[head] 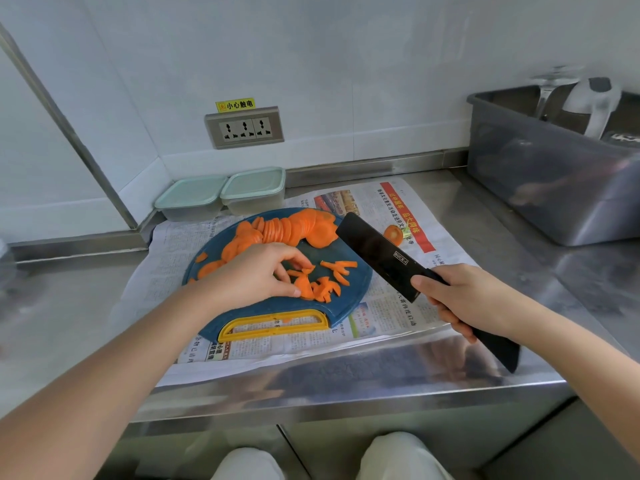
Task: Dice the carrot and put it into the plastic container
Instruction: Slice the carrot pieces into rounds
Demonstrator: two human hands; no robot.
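A blue round cutting board [349,289] with a yellow handle lies on newspaper. A row of orange carrot slices [294,228] fans across its far side. Cut carrot strips [332,275] lie scattered near the middle. My left hand [256,275] reaches over the board, fingers curled, pinching carrot strips. To the right of the board, lifted off it, is a black cleaver [381,254], which my right hand [464,299] grips by the handle. Two lidded plastic containers [254,190] stand behind the board by the wall.
A carrot end piece [393,234] lies on the newspaper [381,199] right of the board. A grey plastic tub [554,174] stands at the back right with a tap above it. A wall socket [244,127] is behind. The steel counter's front edge [346,400] runs near me.
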